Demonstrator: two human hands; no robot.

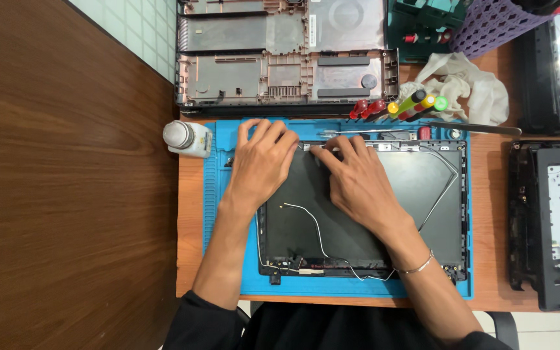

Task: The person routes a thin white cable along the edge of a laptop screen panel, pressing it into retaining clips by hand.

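with both our left hand [264, 162] and right hand [358, 181] pressed flat, fingers spread, grasping nothing, on the lid [358, 214] lying on the blue mat [228, 272], we should press gently along its top edge, sparing the white cable [315, 227].

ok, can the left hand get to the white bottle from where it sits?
Probably yes. The left hand rests on the top edge of the dark laptop lid, and the white bottle lies just beyond the blue mat, with nothing between them.
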